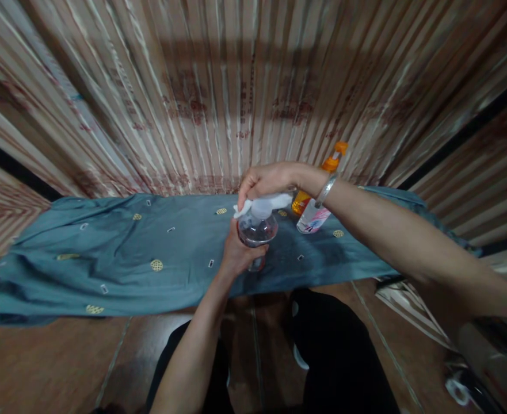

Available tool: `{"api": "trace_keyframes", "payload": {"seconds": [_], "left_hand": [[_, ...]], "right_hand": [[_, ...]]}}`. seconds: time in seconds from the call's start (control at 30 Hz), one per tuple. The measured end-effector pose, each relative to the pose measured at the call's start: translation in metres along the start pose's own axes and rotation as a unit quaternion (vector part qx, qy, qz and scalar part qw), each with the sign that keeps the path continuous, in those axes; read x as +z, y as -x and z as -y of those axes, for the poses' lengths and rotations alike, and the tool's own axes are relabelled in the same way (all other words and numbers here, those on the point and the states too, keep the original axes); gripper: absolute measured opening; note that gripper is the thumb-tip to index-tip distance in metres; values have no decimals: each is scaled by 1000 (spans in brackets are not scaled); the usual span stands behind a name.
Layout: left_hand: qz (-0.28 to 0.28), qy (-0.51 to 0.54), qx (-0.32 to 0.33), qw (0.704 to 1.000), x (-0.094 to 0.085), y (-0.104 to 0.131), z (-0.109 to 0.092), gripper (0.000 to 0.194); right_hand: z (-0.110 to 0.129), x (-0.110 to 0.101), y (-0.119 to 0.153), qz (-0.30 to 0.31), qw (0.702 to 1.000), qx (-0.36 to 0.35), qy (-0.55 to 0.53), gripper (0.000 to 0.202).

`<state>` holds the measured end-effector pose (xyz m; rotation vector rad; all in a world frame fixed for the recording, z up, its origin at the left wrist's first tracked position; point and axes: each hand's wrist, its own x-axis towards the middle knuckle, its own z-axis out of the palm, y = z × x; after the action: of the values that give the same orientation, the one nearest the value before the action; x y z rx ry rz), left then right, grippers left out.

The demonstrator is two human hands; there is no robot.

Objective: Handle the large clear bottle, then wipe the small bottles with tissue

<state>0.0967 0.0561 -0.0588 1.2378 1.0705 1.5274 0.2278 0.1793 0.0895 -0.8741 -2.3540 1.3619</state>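
Observation:
My left hand is wrapped around a clear plastic bottle with a whitish top, held upright over the cloth-covered table. My right hand reaches across from the right, its fingers closed on a white wipe at the bottle's top. Part of the white stuff there is blurred, so I cannot tell where wipe ends and bottle top begins. Just right of the hands stand an orange pump bottle and a clear bottle with a pink label, both partly hidden by my right wrist.
A blue-green cloth with small yellow and white prints covers the long narrow table. Behind it hangs a pleated, striped curtain. My dark-clothed legs are below the near edge, above a brown tiled floor. A dark object lies at lower right.

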Motion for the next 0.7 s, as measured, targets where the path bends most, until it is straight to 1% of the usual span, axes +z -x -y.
{"api": "trace_keyframes", "payload": {"seconds": [0.03, 0.07, 0.1, 0.17, 0.2, 0.27, 0.33, 0.37, 0.4, 0.47, 0.5, 0.53, 0.6, 0.67, 0.7], "left_hand": [[-9, 3, 4, 1000, -1, -1, -1, 82], [-20, 8, 9, 1000, -1, -2, -1, 83], [-33, 13, 12, 999, -2, -4, 0, 85], [-66, 28, 19, 997, -3, -8, 1, 86], [-83, 37, 22, 996, -4, -10, 3, 82], [-115, 56, 21, 992, -5, -13, 6, 62], [-141, 79, 11, 987, -8, -16, 8, 39], [-152, 92, 6, 984, -9, -17, 9, 36], [-162, 105, 1, 981, -11, -19, 9, 39], [-182, 130, -4, 975, -15, -21, 7, 56], [-190, 143, -5, 971, -18, -22, 4, 63], [-197, 154, -7, 968, -21, -24, 2, 66], [-203, 176, -13, 963, -26, -26, -4, 64], [-203, 194, -23, 959, -31, -28, -10, 58], [-202, 202, -28, 958, -33, -29, -13, 55]], "right_hand": [[-5, 0, 5, 32, 999, 15, -7, 24], [-11, 2, 12, 24, 999, 18, -27, 25], [-18, 6, 20, -15, 998, 13, -55, 27], [-35, 24, 40, -128, 989, -11, -79, 32], [-44, 38, 50, -179, 980, -30, -80, 36], [-58, 75, 67, -251, 963, -66, -73, 43], [-68, 115, 78, -295, 952, -71, -39, 49], [-72, 133, 80, -315, 946, -73, -14, 53], [-75, 148, 81, -333, 940, -76, 12, 57], [-82, 167, 79, -359, 929, -73, 50, 58], [-85, 171, 77, -366, 926, -69, 58, 57], [-89, 171, 75, -369, 925, -62, 60, 56], [-99, 165, 72, -376, 925, -38, 42, 52], [-108, 157, 70, -389, 921, 3, -17, 49], [-113, 154, 68, -397, 915, 24, -70, 48]]}}
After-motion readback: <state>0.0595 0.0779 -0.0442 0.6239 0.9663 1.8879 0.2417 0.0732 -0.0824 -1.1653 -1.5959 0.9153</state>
